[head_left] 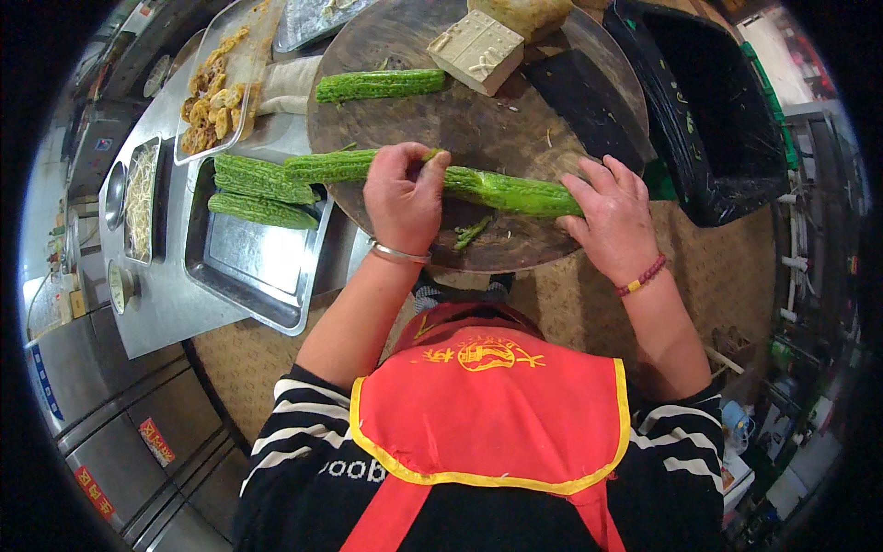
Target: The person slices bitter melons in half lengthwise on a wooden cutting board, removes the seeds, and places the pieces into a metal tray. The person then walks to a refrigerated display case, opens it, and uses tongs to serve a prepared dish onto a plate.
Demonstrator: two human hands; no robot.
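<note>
A long green bitter melon [514, 193] lies across the near part of a round wooden chopping board [483, 131]. My left hand [408, 196] grips its left portion, thumb and fingertips pinched together on top; whether the piece left of that hand is joined to it is hidden. My right hand [616, 214] holds the melon's right end between thumb and fingers. Small green scraps [473, 233] lie on the board below it. Another bitter melon piece [379, 85] rests at the board's far left, by a carved pale block [477, 51]. A dark, wide-bladed cleaver [586, 103] lies at the right.
Left of the board, a metal tray [314, 276] holds bitter melons [259, 186]. Beyond it are a clear plastic tub [250, 127] of brown fried pieces and a tray of bean sprouts [141, 200]. A bin lined with black plastic [679, 159] stands at the right.
</note>
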